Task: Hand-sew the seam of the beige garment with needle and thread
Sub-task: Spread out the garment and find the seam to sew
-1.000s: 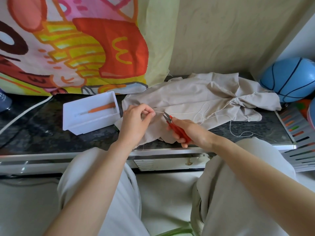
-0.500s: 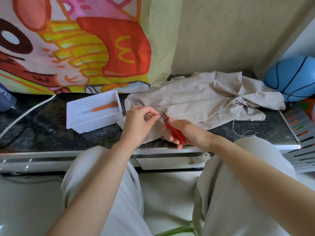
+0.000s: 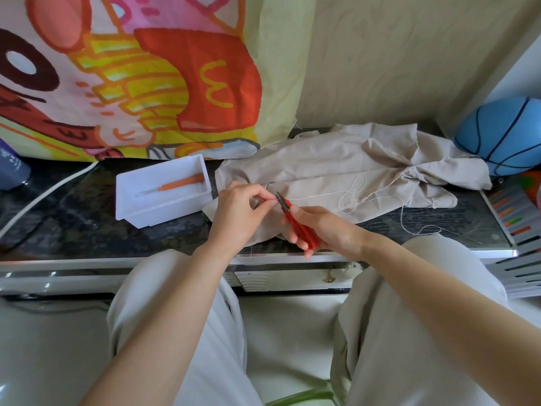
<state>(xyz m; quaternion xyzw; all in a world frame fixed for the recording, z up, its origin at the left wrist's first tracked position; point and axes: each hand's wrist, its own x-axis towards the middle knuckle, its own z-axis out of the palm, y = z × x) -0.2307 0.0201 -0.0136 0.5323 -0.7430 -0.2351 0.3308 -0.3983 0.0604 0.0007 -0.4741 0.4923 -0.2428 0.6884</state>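
The beige garment [image 3: 330, 165] lies crumpled on the dark counter [image 3: 67, 227], spread from the centre to the right. A white thread [image 3: 351, 194] loops across it and trails off over the counter at the right. My left hand [image 3: 243, 215] rests on the garment's near left part and pinches the thread between thumb and forefinger. My right hand [image 3: 319, 230] grips red thread snips [image 3: 295, 221], whose metal tips sit at the thread right beside my left fingertips. I cannot make out the needle.
A white plastic tray [image 3: 164, 212] holding an orange-handled tool [image 3: 181, 183] stands left of the garment. A white cable [image 3: 44, 197] crosses the counter's left. A blue ball [image 3: 503, 136] sits far right by a rack [image 3: 515, 221] of coloured pens. A printed cloth [image 3: 131, 74] hangs behind.
The snip tips have moved a little closer to my left fingertips along the thread. Both hands otherwise stay in place on the garment.
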